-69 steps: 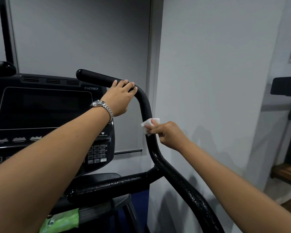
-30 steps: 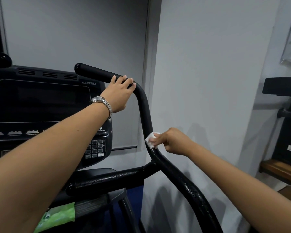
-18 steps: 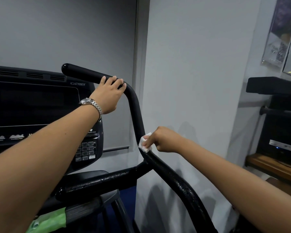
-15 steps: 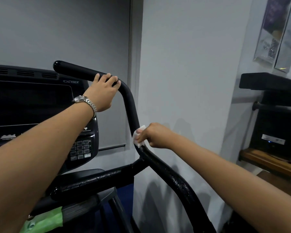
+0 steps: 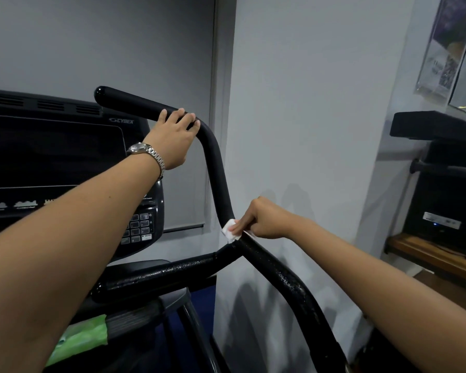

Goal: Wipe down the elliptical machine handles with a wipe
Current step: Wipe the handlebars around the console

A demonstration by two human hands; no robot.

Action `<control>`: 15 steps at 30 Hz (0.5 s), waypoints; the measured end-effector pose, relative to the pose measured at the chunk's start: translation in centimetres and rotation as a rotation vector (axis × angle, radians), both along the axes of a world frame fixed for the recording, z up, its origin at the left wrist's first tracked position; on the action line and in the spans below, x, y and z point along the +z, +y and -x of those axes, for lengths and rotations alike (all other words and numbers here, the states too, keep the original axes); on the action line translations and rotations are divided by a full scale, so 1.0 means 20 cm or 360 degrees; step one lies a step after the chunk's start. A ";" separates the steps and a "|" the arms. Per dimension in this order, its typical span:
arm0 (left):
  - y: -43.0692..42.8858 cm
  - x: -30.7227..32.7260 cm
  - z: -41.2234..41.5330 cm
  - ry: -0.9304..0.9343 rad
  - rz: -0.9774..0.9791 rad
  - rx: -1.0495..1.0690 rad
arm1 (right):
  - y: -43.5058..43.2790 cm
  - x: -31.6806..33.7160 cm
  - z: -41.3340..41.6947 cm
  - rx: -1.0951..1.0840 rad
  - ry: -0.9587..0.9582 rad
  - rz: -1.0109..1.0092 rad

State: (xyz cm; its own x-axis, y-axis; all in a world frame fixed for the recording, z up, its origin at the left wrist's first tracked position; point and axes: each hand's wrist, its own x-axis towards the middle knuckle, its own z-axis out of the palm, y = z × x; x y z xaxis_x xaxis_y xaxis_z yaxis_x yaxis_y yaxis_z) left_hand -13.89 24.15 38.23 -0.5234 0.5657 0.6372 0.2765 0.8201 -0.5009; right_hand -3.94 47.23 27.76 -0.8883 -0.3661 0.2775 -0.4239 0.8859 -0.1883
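The black elliptical handle (image 5: 217,168) rises from lower right, bends and ends in a horizontal grip at upper left. My left hand (image 5: 172,138), with a metal watch on the wrist, grips the top bend of the handle, fingers curled over it. My right hand (image 5: 261,220) pinches a small white wipe (image 5: 229,230) and presses it against the handle just above the joint where a wet, glossy side bar (image 5: 167,273) branches off to the left.
The machine's dark console (image 5: 54,168) with a keypad (image 5: 140,227) stands left of the handle. A green wipe packet (image 5: 84,337) lies low on the machine. A white wall is close on the right, with black equipment (image 5: 447,197) on a wooden shelf beyond.
My right hand has slid the wipe down the handle shaft, from mid-height to the joint. My left hand has kept its grip on the top bend. The camera has turned slightly right.
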 end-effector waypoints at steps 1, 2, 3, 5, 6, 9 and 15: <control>0.00 0.00 0.00 -0.0005 -0.0004 0.0003 | 0.01 0.00 0.00 -0.0025 -0.0014 0.0040; 0.00 0.00 0.00 -0.0008 -0.0007 0.0007 | 0.00 0.01 0.01 -0.0054 -0.0003 0.0059; 0.00 0.00 -0.01 -0.0008 -0.0008 0.0008 | -0.01 0.01 0.02 -0.0075 0.0020 0.0073; 0.00 0.00 -0.01 -0.0008 -0.0009 0.0008 | -0.04 0.00 0.02 -0.0088 0.0056 0.0071; 0.00 0.00 -0.01 -0.0007 -0.0012 0.0004 | -0.05 -0.01 0.01 -0.0083 0.0042 0.0070; 0.01 -0.01 -0.01 -0.0018 -0.0017 -0.0001 | -0.01 -0.02 -0.02 -0.0088 -0.0073 0.0140; 0.00 -0.01 0.00 -0.0028 -0.0034 0.0002 | -0.04 -0.01 0.00 -0.0202 -0.0038 0.0190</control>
State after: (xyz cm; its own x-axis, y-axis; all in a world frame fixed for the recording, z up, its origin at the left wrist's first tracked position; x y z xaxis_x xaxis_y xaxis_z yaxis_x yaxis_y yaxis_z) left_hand -13.83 24.24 38.00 -0.5353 0.5517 0.6396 0.2843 0.8307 -0.4786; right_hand -3.95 46.42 27.54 -0.9322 -0.2162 0.2903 -0.3042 0.9027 -0.3044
